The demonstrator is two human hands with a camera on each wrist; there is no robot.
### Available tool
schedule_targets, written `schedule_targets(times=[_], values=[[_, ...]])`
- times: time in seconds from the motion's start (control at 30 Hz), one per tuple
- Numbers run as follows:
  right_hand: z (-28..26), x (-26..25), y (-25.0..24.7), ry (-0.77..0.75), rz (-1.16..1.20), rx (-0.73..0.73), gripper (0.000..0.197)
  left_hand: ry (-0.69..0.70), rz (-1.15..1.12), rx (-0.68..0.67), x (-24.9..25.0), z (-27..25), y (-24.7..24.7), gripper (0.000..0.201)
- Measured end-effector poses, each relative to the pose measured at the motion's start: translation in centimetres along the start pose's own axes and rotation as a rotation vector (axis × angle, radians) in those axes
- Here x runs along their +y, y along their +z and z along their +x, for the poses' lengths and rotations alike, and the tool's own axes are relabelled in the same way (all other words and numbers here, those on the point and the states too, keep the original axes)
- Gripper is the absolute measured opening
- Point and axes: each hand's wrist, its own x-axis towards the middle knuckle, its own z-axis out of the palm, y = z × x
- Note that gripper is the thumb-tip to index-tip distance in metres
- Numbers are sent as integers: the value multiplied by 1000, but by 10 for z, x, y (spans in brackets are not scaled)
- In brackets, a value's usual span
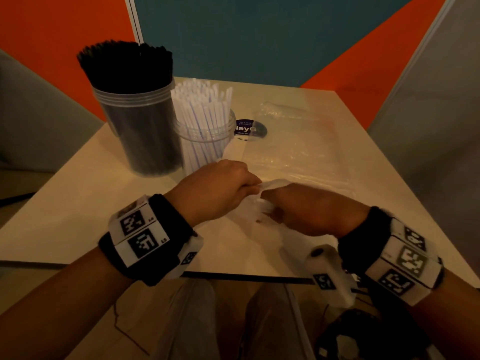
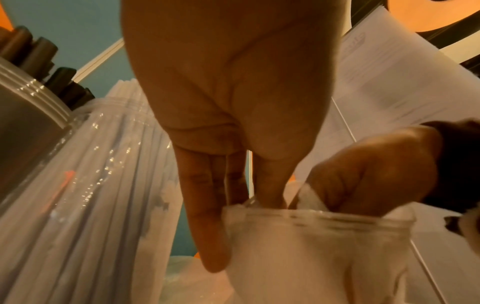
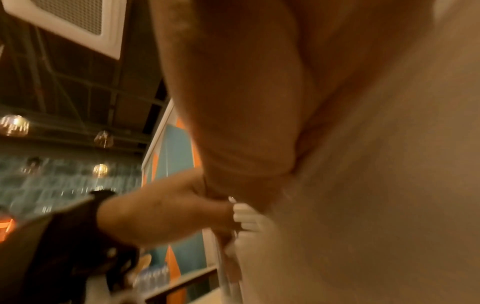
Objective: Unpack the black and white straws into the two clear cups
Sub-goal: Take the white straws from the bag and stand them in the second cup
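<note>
We see a light beige table (image 1: 78,224) with a dark strip along its near edge. At its far left stands a tall clear cup (image 1: 141,131) full of black straws (image 1: 127,66), and just beside it, to the right, a shorter clear cup (image 1: 205,141) with white straws (image 1: 202,105). Behind the shorter cup a round dark blue sticker (image 1: 250,128) lies flat on the surface. A crumpled clear plastic bag (image 1: 298,146) covers the right part of the table
</note>
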Motion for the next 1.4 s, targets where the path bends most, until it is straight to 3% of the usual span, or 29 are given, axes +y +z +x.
schedule_targets(times=[0.1,0.17,0.23,0.33,0.4,0.53,0.63,0.8,0.93,1.03,1.1,1.17,1.27,1.4], values=[[-19,-2,-17,1,156,18,19,-34,25,0,-1,-1,-1,29],[-30,-4,-33,-30,276,52,28,-48,41,5,-2,-2,-1,29],[-40,-11,-52,-57,394,115,23,-51,41,1,-4,-3,0,30],[-49,-22,-80,-196,674,347,10,-34,8,-44,-8,-5,5,31],[-46,-27,-94,-301,895,514,12,-56,-12,-75,-10,-8,7,33],[-17,-32,-114,-457,1009,818,10,-93,-80,-165,-20,-19,8,55],[9,-36,-124,-483,1038,1017,11,-127,-131,-160,-25,-25,1,70],[38,-36,-127,-385,1035,1217,10,-123,-146,31,-34,-31,-28,74],[52,-37,-121,-319,1032,1261,10,-104,-187,392,-45,-31,-46,43],[64,-42,-115,-245,1013,1207,10,-132,-218,674,-50,-26,-51,41],[71,-44,-110,-186,958,1125,21,-159,-199,790,-54,-20,-53,43],[77,-45,-105,-150,869,1047,41,-185,-185,824,-58,-11,-54,58],[81,-44,-97,-194,740,1045,74,-226,-250,811,-61,1,-54,91],[93,-35,-90,-283,582,1097,94,-250,-520,724,-64,10,-49,120]])
